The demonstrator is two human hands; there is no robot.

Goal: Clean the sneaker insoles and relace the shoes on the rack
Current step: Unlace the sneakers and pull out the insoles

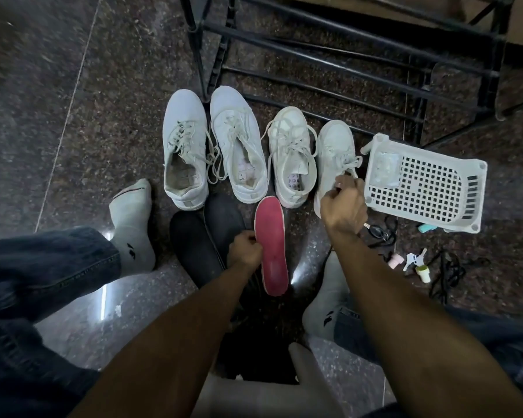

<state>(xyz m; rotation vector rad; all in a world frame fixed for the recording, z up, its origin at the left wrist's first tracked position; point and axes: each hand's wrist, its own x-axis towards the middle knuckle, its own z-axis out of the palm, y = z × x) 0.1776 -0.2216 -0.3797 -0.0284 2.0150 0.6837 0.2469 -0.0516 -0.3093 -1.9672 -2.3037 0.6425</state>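
Several white sneakers stand in a row on the dark floor, toes pointing away from me. My left hand (244, 248) pinches the edge of a pink insole (271, 245) held upright in front of the row. My right hand (343, 203) grips the heel opening of the rightmost sneaker (334, 152), its fingers curled over the collar. The third sneaker (292, 158) shows a perforated footbed. The two left sneakers (184, 152) (239, 146) have loose laces spilling sideways.
A black metal shoe rack (344, 55) stands behind the sneakers. A white plastic basket (423, 188) lies on its side at the right. Keys (414, 259), black laces (447, 273) and small bottles lie on the floor. A dark shoe (200, 251) sits between my socked feet.
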